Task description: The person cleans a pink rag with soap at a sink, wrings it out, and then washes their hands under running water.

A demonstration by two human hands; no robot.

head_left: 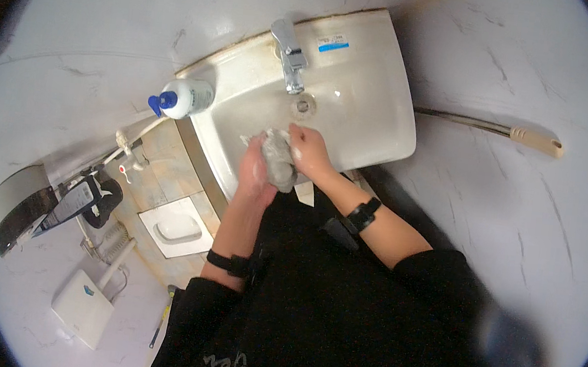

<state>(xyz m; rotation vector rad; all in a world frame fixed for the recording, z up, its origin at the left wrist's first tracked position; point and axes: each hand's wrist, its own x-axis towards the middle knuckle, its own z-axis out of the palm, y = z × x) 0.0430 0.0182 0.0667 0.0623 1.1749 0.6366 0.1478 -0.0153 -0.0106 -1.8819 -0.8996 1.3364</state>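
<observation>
Over the near edge of a white washbasin [357, 129], a crumpled light grey cloth [280, 160] is bunched between both hands. It looks wet, with whitish suds on it. My left hand [255, 169] is wrapped along the cloth's left side, its fingers partly hidden by the folds. On the other side my right hand [309, 151] is closed in a fist against the cloth, gripping its upper right part. Beyond the hands, a chrome faucet [291, 58] points down toward the round drain [303, 106]. No water stream shows from its spout.
A white pump bottle [190, 97] with a blue top stands on the basin's left corner. Against the right wall leans a beige-handled tool [536, 141]. At lower left are a squat toilet [178, 229], a white cistern [84, 308] and a wall-mounted dispenser [19, 208].
</observation>
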